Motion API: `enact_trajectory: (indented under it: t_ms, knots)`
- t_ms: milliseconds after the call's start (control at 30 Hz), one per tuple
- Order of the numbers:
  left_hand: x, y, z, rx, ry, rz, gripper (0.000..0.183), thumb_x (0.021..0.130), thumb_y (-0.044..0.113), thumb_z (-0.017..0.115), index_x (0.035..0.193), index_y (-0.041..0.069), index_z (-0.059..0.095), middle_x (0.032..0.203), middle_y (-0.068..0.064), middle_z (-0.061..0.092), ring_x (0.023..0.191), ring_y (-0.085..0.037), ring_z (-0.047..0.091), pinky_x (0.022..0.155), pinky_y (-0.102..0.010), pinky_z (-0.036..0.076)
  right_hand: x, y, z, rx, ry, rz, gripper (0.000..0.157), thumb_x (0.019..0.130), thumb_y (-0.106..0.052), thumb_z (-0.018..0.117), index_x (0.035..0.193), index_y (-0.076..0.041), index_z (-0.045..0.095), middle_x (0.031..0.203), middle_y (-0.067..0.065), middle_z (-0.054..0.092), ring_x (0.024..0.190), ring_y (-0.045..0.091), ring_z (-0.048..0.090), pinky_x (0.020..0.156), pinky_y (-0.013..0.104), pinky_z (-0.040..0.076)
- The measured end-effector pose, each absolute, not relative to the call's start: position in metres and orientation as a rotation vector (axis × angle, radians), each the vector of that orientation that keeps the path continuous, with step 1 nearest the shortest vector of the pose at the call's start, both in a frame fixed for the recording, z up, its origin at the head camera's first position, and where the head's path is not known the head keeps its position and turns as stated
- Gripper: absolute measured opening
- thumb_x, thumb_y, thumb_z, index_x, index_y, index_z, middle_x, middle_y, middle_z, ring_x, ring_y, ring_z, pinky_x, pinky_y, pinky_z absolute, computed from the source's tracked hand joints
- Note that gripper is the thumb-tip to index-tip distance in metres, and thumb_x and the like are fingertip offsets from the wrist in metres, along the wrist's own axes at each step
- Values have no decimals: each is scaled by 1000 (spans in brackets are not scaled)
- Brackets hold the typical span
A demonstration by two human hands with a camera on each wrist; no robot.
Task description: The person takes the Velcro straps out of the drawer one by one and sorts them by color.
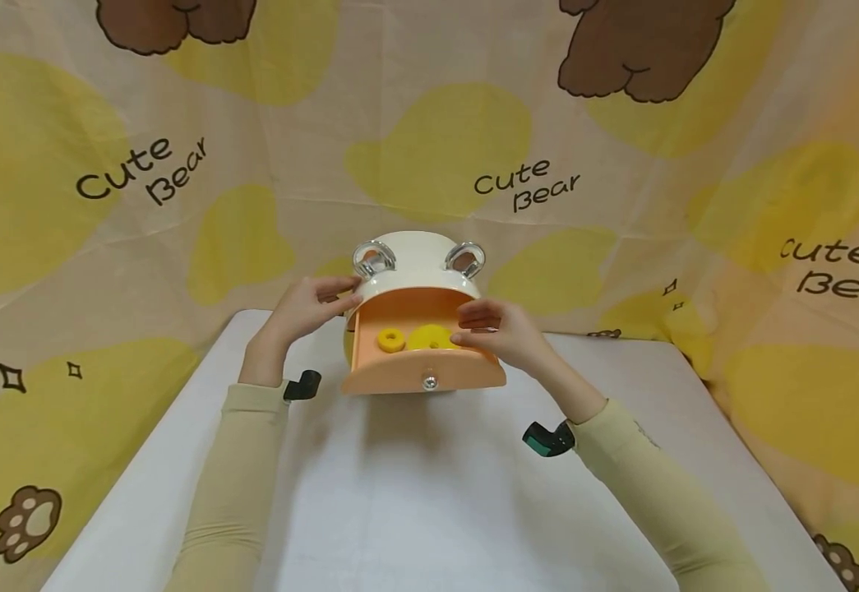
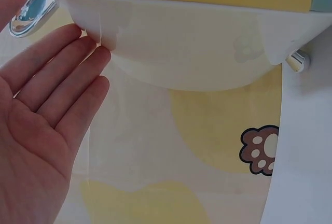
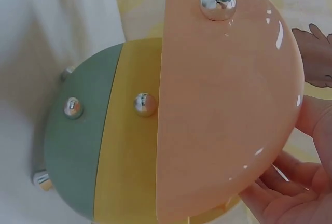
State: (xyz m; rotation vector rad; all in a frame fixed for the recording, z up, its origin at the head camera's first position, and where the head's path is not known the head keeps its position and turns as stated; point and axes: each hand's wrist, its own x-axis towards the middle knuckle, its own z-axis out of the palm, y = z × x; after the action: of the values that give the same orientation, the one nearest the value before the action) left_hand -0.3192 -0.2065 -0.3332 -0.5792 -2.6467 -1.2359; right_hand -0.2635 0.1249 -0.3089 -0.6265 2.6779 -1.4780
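A small chest of drawers with a rounded white shell [image 1: 420, 263] and silver ring-shaped ears stands on the table. Its top peach drawer [image 1: 392, 376] is pulled out, showing a yellow ring [image 1: 382, 342] and a rounded yellow piece [image 1: 427, 333] inside. My left hand [image 1: 309, 307] is at the shell's left side; in the left wrist view its straight fingertips reach the edge of the white shell [image 2: 181, 47]. My right hand [image 1: 506, 330] is at the drawer's right side, thumb overlapping the yellow piece's edge. In the right wrist view, its fingers are partly hidden behind the drawer front.
Below the peach drawer, a yellow drawer [image 3: 135, 146] and a green drawer [image 3: 75, 146] are closed, each with a silver knob. The white table [image 1: 414, 493] extends toward me. A curtain printed with bears [image 1: 429, 148] hangs behind the table.
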Motion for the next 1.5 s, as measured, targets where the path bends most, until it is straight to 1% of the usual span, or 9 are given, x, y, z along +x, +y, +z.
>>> enact_trajectory:
  t_ms: [333, 467, 633, 833, 1067, 1300, 1500]
  knots:
    - [-319, -207, -334, -579, -2663, -1230, 56, 84, 52, 66, 129, 21, 61, 129, -5, 61, 111, -29, 62, 93, -46, 50, -268, 112, -310, -658, 2611, -1431, 50, 78, -17, 78, 122, -1, 60, 118, 16, 64, 109, 29, 63, 94, 36, 51]
    - [-319, -207, -333, -587, -2657, -1231, 55, 84, 50, 66, 129, 20, 61, 129, -6, 62, 111, -31, 61, 94, -48, 49, -272, 109, -311, -661, 2583, -1404, 51, 78, -13, 78, 124, -2, 58, 122, 16, 62, 113, 29, 61, 96, 36, 50]
    - [-319, -207, -334, -593, -2648, -1230, 53, 85, 48, 67, 129, 18, 61, 129, -7, 62, 112, -31, 61, 94, -49, 49, -277, 108, -310, -691, 2544, -1335, 52, 81, -9, 74, 130, -2, 55, 129, 16, 59, 119, 31, 57, 100, 39, 47]
    - [-319, -205, -333, -582, -2647, -1245, 53, 84, 48, 68, 127, 19, 63, 128, -6, 62, 111, -30, 61, 93, -48, 49, -279, 109, -310, -701, 2498, -1296, 55, 80, -4, 72, 132, -3, 54, 132, 16, 56, 121, 33, 55, 101, 41, 46]
    - [-319, -206, -333, -592, -2646, -1226, 53, 84, 48, 68, 128, 18, 62, 127, -6, 62, 110, -30, 62, 93, -48, 50, -281, 107, -308, -725, 2484, -1215, 54, 81, -1, 68, 133, -7, 54, 134, 13, 55, 121, 32, 55, 101, 39, 46]
    - [-317, -206, -333, -587, -2636, -1225, 52, 84, 46, 68, 127, 17, 63, 126, -7, 63, 109, -30, 64, 91, -47, 51, -284, 106, -305, -808, 2495, -1085, 56, 80, -3, 69, 133, -6, 54, 136, 13, 53, 121, 30, 53, 103, 40, 44]
    - [-317, -206, -333, -600, -2636, -1222, 52, 85, 46, 68, 128, 17, 62, 127, -8, 63, 110, -30, 63, 92, -47, 50, -285, 103, -302, -831, 2525, -980, 54, 80, -7, 69, 133, -9, 56, 135, 9, 54, 120, 27, 53, 104, 39, 44]
